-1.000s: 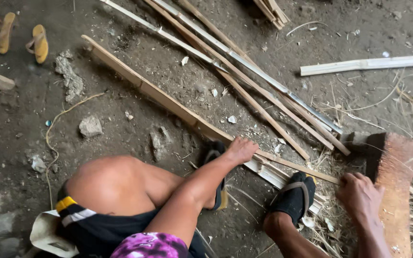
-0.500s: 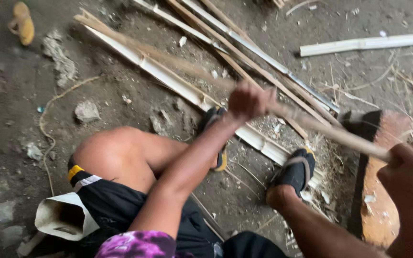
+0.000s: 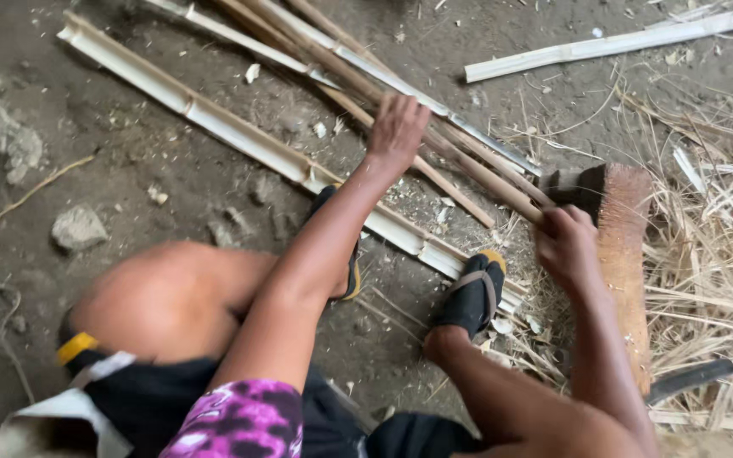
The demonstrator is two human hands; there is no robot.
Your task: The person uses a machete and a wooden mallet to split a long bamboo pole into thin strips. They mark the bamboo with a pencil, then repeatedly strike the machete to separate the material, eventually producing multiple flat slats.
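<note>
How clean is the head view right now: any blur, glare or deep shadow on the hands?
Head view: soft, even daylight with no glare; the left hand on the bamboo strips and the right hand are slightly motion-smeared; the knee and the purple sleeve near the bottom are blurred; the dirt floor at top left lies dimmer.

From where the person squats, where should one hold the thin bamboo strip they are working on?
Hold the bamboo strip at two spots from above, as the left hand and right hand do: it is long, thin and lies slanted on the ground.
</note>
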